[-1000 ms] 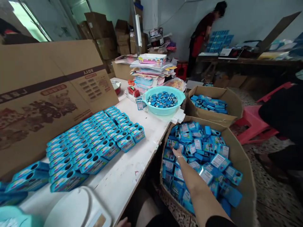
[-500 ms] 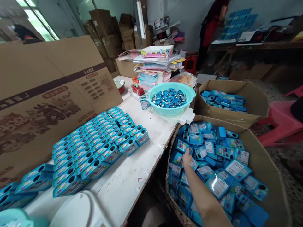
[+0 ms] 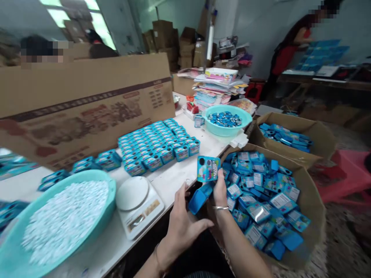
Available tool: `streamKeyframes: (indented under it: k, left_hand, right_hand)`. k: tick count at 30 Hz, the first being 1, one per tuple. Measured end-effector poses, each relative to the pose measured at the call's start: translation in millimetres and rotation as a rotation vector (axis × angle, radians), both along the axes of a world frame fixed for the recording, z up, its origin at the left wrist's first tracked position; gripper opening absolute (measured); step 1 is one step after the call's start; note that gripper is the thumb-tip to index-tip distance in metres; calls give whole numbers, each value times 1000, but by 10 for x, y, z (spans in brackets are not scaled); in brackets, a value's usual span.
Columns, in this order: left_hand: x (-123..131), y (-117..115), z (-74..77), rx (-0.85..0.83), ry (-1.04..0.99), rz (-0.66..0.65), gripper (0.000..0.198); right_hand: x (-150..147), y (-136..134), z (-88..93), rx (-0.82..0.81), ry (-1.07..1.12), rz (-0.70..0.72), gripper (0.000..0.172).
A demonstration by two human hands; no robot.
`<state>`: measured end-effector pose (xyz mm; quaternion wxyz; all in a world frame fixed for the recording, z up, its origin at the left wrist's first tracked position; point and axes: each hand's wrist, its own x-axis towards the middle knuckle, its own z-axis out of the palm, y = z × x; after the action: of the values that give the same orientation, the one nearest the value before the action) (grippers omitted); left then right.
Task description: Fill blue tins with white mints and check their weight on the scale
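Observation:
My right hand (image 3: pixel 220 191), a bangle on its wrist, is closed on small blue packaging boxes: one box (image 3: pixel 208 168) stands upright above the fingers and a second blue box (image 3: pixel 199 197) hangs below it to the left. It is held over the table edge, beside a big floor carton (image 3: pixel 311 197) heaped with the same blue boxes. Just left of the lower box, my left hand (image 3: pixel 182 222) is open with fingers spread, perhaps touching it. Rows of standing blue boxes (image 3: pixel 159 144) cover the white table (image 3: pixel 171 181).
A white scale (image 3: pixel 136 200) and a teal basin of white pellets (image 3: pixel 58 220) sit near me. A teal bowl of blue round pieces (image 3: pixel 224 119), stacked papers (image 3: pixel 217 85), an upright cardboard sheet (image 3: pixel 87 104) and a second carton (image 3: pixel 321 135) surround them. People work at the back.
My right hand has risen out of the carton with blue boxes in it. My left hand has come up beside them. The view swung left, showing the scale and pellet basin.

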<state>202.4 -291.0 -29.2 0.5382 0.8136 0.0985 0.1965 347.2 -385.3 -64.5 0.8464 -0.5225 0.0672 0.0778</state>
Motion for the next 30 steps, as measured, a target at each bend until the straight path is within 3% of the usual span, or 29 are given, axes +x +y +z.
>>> streamKeyframes:
  k: [3, 5, 8, 10, 12, 16, 19, 23, 27, 30]
  left_hand:
    - [-170, 295, 191, -73, -27, 162, 80]
    - [-408, 571, 260, -247, -73, 218, 69]
    - [-865, 944, 264, -626, -265, 253, 73]
    - [-1147, 1108, 219, -868, -442, 252, 76]
    - [-1356, 1211, 163, -1061, -590, 230, 70]
    - [-1547, 1338, 67, -1256, -702, 166, 52]
    - [-1589, 1436, 27, -1238, -697, 222, 55]
    - [-1701, 1621, 54, -1005, -562, 302, 75]
    - [-1977, 1781, 170, -635, -353, 386, 59]
    - [-2185, 1823, 253, -462, -260, 503, 49]
  right_hand:
    - [-309, 460, 342, 76, -1, 60, 41]
    - [-465, 646, 539, 232, 57, 245, 37]
    - [-625, 799, 729, 454, 132, 568, 23]
    - [-730, 895, 770, 529, 175, 716, 14]
    - [-864, 1022, 761, 533, 219, 816, 19]
    - [-1222, 1323, 699, 451, 312, 1012, 21]
    - [-1502, 1514, 649, 355, 420, 1194, 21]
    - [-1780, 1695, 577, 185, 528, 1346, 32]
    - [-1925, 1821, 593, 151, 545, 1454, 41]
    - [-1989, 1909, 657, 166, 535, 1496, 39]
